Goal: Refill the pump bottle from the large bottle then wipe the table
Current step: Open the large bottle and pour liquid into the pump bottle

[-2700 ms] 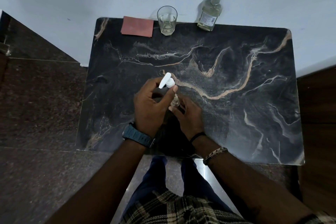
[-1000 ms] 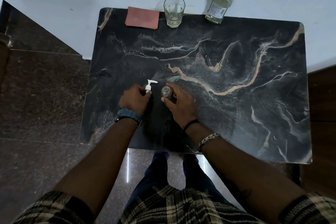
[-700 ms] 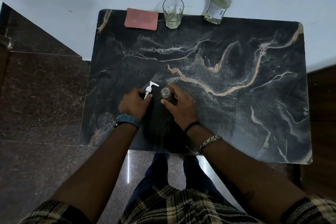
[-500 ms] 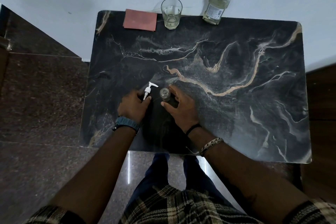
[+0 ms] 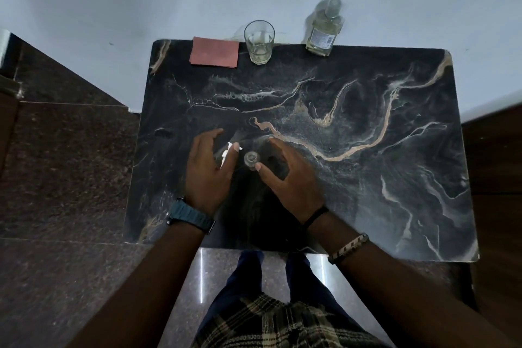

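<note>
The small pump bottle stands open-mouthed on the black marble table, near its front left. My right hand cups the bottle's body, thumb against the neck and fingers stretched past its far side. The white pump head lies on the table just left of the bottle, partly hidden. My left hand hovers over it with fingers spread, holding nothing. The large clear bottle of pale liquid stands capped at the back edge. A red cloth lies flat at the back left.
A drinking glass with a little pale liquid stands between the cloth and the large bottle. A white wall runs behind the table. Brown stone floor lies to the left, and my legs are at the front edge.
My left hand unscrewed the pump head, laid it on the table left of the bottle, then let go and spread its fingers. My right hand stayed at the bottle.
</note>
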